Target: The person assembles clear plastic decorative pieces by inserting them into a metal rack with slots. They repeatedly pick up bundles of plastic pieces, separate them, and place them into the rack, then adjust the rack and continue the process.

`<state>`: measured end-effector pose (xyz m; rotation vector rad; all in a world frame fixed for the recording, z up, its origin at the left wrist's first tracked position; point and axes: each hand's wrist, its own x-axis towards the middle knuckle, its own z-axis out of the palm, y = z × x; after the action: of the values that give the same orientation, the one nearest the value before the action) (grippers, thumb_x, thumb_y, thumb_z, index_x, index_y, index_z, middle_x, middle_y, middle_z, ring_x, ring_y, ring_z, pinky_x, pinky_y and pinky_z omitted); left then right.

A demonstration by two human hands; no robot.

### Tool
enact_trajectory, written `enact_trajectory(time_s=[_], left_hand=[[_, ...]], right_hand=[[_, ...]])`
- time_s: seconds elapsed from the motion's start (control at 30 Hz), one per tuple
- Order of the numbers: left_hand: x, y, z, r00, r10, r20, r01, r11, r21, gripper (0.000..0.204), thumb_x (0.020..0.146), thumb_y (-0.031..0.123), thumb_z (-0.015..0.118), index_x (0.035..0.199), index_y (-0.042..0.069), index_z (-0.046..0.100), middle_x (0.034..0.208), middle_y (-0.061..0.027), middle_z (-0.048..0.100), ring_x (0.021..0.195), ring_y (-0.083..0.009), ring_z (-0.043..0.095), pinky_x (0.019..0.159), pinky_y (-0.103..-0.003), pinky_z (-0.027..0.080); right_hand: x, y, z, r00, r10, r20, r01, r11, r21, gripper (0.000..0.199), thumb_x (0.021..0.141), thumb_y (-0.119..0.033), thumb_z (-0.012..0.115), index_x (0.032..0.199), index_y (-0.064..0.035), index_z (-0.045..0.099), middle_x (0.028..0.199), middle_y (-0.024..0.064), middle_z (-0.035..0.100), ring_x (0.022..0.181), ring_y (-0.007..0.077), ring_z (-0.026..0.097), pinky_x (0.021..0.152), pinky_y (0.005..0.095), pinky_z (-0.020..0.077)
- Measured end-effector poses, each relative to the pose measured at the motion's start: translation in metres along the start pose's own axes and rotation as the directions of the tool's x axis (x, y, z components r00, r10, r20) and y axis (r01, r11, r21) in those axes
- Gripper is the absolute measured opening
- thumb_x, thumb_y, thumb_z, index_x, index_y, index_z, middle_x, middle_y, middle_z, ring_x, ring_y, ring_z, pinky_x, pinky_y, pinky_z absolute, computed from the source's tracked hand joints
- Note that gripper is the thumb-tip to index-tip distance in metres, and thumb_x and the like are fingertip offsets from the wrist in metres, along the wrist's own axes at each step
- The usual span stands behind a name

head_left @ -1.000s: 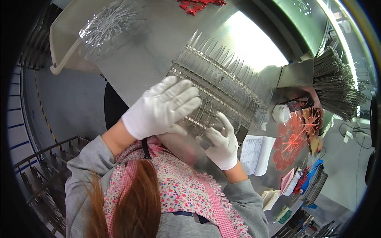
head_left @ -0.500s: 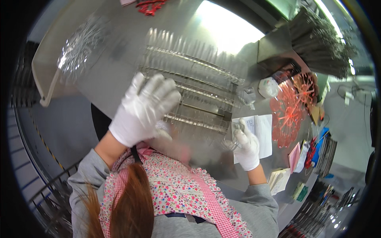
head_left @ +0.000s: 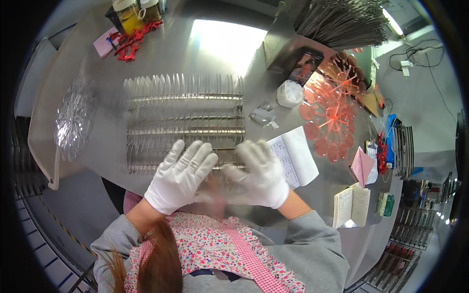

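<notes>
My left hand (head_left: 183, 178), in a white glove, lies at the near side of a metal rack (head_left: 185, 131) with its fingers stretched out. My right hand (head_left: 261, 176), gloved too, is over the rack's near right corner, fingers apart and slightly blurred. Nothing shows in either hand, though the space under the palms is hidden. Thin clear plastic pieces (head_left: 183, 85) stand upright in close rows along the rack's bars. Both hands cover part of the nearest row.
A pile of clear strips (head_left: 74, 119) lies at the left. Right of the rack are a clear bag (head_left: 264, 115), a white tub (head_left: 290, 94), printed paper (head_left: 298, 156) and pinkish round pieces on spokes (head_left: 334, 117). A metal box of thin rods (head_left: 288, 36) stands behind.
My right hand has moved left to the rack, and the clear pieces it held no longer show in it. My left hand has moved slightly lower. The view has turned, so the rack appears straighter.
</notes>
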<state>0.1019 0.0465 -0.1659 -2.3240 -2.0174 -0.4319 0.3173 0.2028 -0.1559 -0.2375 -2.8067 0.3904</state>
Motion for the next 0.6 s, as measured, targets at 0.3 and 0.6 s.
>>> enact_trajectory(time_s=[0.3, 0.6], left_hand=[[0.051, 0.020, -0.007, 0.984, 0.037, -0.174, -0.040, 0.999, -0.015, 0.098, 0.068, 0.074, 0.071, 0.131, 0.000, 0.061, 0.133, -0.0208, 0.063, 0.132, -0.0386, 0.055, 0.119, -0.059, 0.028], [0.057, 0.004, 0.021, 0.966, -0.056, -0.253, 0.072, 0.996, 0.057, 0.090, 0.070, 0.067, 0.077, 0.132, 0.003, 0.062, 0.138, -0.0197, 0.061, 0.133, -0.0397, 0.054, 0.120, -0.058, 0.028]], right_hand=[[0.042, 0.058, -0.042, 0.982, 0.024, -0.186, -0.055, 0.985, -0.162, 0.048, 0.074, -0.037, 0.081, 0.110, -0.0075, 0.067, 0.108, 0.0099, 0.068, 0.103, 0.0305, 0.066, 0.092, 0.0472, 0.0511], [0.122, 0.169, -0.192, 0.471, 0.371, -0.800, -0.626, 0.780, -0.007, 0.031, 0.092, -0.034, 0.071, 0.110, -0.0103, 0.076, 0.098, 0.0149, 0.074, 0.089, 0.0330, 0.071, 0.081, 0.0403, 0.0551]])
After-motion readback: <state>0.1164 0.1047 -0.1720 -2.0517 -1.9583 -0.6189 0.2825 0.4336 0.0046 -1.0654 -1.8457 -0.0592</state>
